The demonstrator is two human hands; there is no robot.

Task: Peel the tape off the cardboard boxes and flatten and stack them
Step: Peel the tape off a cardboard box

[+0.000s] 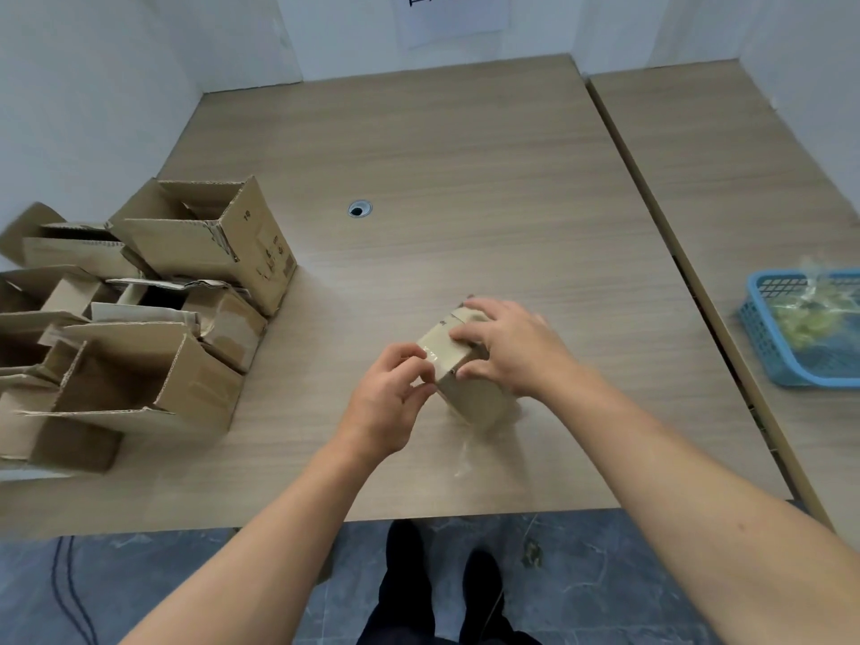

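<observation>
L hand (388, 393) pinches tape (430, 358) at box (470, 388) edge; R hand (505, 349) grips box top.

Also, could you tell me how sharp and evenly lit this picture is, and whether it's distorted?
Head view: light soft and even, shadows faint; the table edges bow from the wide lens; the left hand, right hand and small box are slightly motion-blurred; the basket at the right edge is smeared.
</observation>
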